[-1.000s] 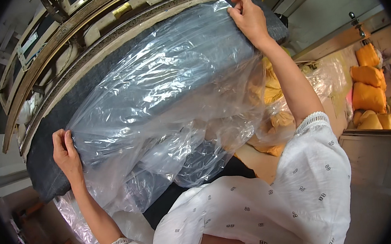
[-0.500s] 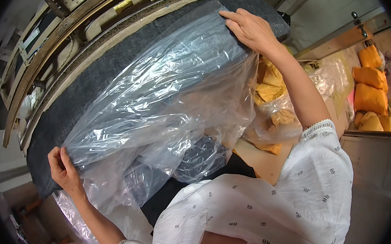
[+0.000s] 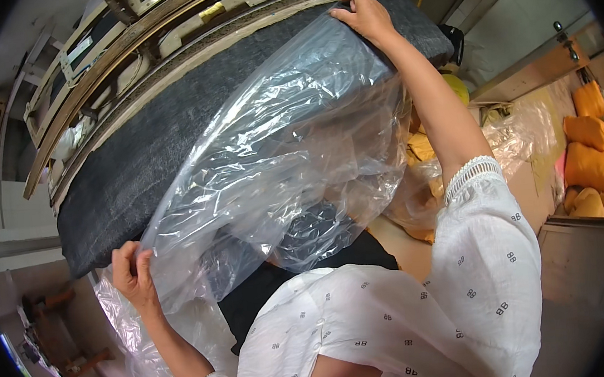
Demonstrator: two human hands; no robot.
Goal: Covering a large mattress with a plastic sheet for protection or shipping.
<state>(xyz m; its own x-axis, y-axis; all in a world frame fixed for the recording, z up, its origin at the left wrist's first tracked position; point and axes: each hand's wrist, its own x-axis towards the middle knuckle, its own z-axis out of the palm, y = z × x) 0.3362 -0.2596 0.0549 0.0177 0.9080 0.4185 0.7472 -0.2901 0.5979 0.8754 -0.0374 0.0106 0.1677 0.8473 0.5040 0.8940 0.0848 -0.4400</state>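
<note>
A large sheet of clear plastic film [image 3: 268,130] stretches between my two hands, wrinkled and shiny. My left hand [image 3: 134,275] pinches its near-left corner, thumb against fingers, by the near end of a dark padded work surface [image 3: 134,163]. Farther up and to the right, my right hand [image 3: 364,15] grips the film's far corner above the far part of that surface. The upper edge of the film runs nearly straight from hand to hand. Its lower part hangs in loose folds over the front of the surface toward my lap.
Behind the padded surface runs a machine frame with long wooden rails [image 3: 87,114]. On the right are orange packed bundles [image 3: 591,163] on a shelf, and crumpled clear film [image 3: 527,129] beside yellow material. A brown wooden stand [image 3: 59,332] is at the lower left.
The film's upper edge has been drawn tighter and nearer me, baring more of the dark surface. My left hand has shifted right and down; my right hand has moved up slightly.
</note>
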